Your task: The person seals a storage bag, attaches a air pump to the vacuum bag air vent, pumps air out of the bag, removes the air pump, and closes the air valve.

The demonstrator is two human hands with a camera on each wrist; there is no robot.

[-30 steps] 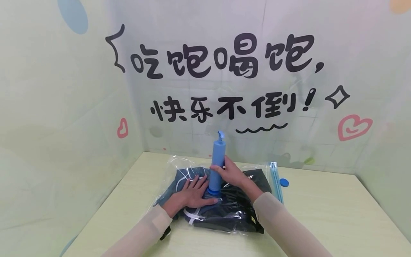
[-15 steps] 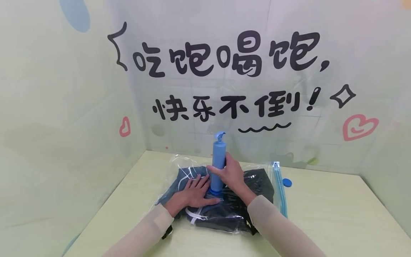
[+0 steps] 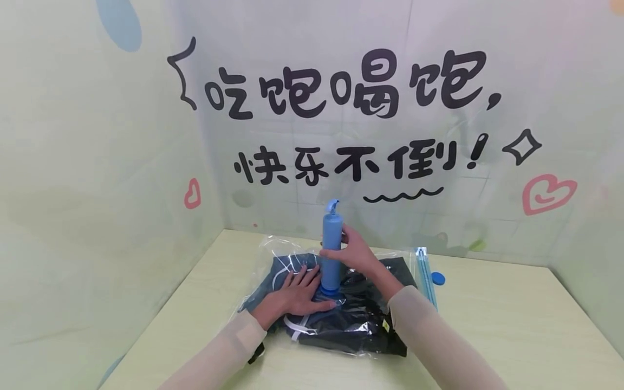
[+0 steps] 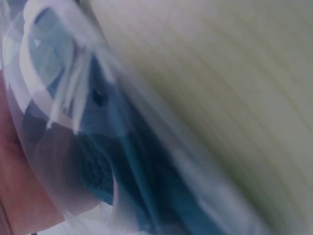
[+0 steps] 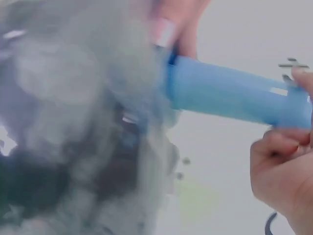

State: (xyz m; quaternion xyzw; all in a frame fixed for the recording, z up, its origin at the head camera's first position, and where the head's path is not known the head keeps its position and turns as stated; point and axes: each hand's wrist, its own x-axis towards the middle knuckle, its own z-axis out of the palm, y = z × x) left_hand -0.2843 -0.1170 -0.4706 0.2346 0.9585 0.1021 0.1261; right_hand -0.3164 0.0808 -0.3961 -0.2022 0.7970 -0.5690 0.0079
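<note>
A blue hand pump [image 3: 332,233] stands upright on a clear plastic storage bag [image 3: 363,344], its dark blue base against the bag. Through the plastic show folded dark and blue-grey clothes [image 3: 377,287] with white trim. My right hand [image 3: 358,252] grips the pump's barrel, thumb in front and fingers behind. The right wrist view shows the pump [image 5: 220,90] lying across the picture with that hand [image 5: 283,171] round its end. My left hand [image 3: 297,299] presses flat on the bag beside the pump's base, fingers spread. The left wrist view holds blurred plastic [image 4: 132,132] and cloth.
A blue round cap [image 3: 438,278] lies on the pale table [image 3: 492,325], right of the bag's blue zip edge [image 3: 426,273]. Printed walls [image 3: 302,216] enclose the table at the back and both sides.
My right hand has shifted a little up the pump's barrel, and its forearm has swung right. The left hand stays flat on the bag. The head view has shifted slightly.
</note>
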